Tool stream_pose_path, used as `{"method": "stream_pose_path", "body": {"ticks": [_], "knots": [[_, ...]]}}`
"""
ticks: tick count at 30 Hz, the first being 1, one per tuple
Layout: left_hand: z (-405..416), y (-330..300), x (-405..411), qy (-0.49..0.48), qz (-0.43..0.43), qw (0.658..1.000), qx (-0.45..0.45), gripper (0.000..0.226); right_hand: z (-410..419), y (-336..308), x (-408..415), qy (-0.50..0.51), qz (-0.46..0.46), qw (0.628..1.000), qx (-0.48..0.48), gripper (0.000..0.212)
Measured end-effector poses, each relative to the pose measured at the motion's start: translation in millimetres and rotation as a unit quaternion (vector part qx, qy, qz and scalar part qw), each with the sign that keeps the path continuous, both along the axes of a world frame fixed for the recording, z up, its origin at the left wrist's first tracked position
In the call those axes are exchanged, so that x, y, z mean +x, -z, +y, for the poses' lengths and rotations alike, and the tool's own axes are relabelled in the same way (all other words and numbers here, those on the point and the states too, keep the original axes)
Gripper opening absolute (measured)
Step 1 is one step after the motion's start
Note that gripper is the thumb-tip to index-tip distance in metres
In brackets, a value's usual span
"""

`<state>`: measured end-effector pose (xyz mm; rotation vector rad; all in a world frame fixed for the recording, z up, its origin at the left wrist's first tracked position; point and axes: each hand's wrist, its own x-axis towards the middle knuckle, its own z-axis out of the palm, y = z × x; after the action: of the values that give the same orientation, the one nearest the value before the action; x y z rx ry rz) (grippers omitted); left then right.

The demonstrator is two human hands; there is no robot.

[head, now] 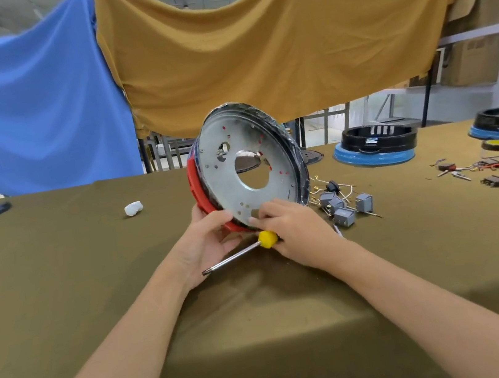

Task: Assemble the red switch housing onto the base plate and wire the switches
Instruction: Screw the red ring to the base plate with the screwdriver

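Red housing [201, 192] shows only an edge behind the base plate [247, 163].

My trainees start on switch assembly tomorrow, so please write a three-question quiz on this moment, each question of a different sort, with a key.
1. True or false: the base plate lies flat on the table.
2. Which hand holds the screwdriver? A) the left hand B) the right hand C) neither
3. Fill in: the loose grey switches lie on the person's ____ side of the plate.

Key
1. False: it is held tilted on edge, with the red housing behind it.
2. B: the yellow handle sits in the right hand, whose fingers also touch the plate's rim.
3. right
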<state>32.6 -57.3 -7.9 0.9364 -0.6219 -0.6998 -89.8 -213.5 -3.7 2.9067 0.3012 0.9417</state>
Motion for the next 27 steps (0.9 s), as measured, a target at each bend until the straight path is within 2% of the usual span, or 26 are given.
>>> {"method": "stream_pose_path", "body": {"ticks": [3,6,10,14,15,18,27], "knots": [[-4,4,0,-0.065,-0.038,0.996,0.055,0.085,0,4,2,0.000,0.065,0.998,-0.001,0.043],[-7,9,4,-0.171,-0.069,0.978,0.096,0.071,2,9,6,-0.001,0.116,0.993,0.014,0.050],[-9,11,4,-0.227,-0.105,0.963,0.100,0.064,2,9,7,-0.005,0.107,0.988,0.109,0.040],[-9,8,-5,-0.211,-0.142,0.960,0.119,0.083,4,8,12,0.001,0.048,0.982,0.181,0.016],[-9,8,-6,-0.205,-0.148,0.960,0.121,0.081,4,8,14,0.006,0.035,0.978,0.204,0.015],[-12,10,-6,-0.187,-0.157,0.963,0.115,0.067,3,8,16,0.022,0.014,0.970,0.242,0.016],[-16,9,-9,-0.195,-0.174,0.957,0.127,0.068,5,13,18,0.096,-0.037,0.965,0.243,0.025]]}}
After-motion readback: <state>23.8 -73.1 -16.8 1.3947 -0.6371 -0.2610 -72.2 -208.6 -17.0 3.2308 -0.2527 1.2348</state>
